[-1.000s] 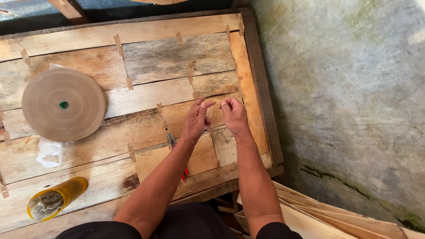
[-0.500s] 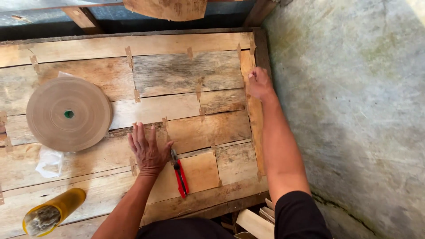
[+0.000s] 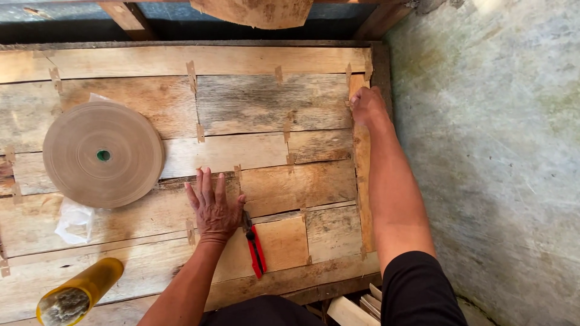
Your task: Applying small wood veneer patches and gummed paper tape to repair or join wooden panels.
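**Two hands pressed on a patchwork veneer sheet**

The left hand [image 3: 212,208] lies flat and spread, fingers released, palm down on the patched sheet of thin wooden veneer strips [image 3: 254,108]; it grasps nothing. Just beside its thumb lie the red-handled pliers [image 3: 255,244], touching the sheet. Further off, on the far side from the thumb, sits the large round roll of brown paper tape [image 3: 103,155], with a crumpled clear plastic bag [image 3: 74,220] below it and a yellow tube-shaped container [image 3: 78,293] nearer the body.

The right hand [image 3: 367,105] reaches well away to the narrow edge strip [image 3: 363,181], fingers curled down on a taped joint; whether it pinches anything I cannot tell.

Risk, as I judge it: the strips look thin and dry, so uneven pressure at the edge could crack one or lift a short brown tape patch [image 3: 192,68]. A sliding left palm could nudge the pliers.
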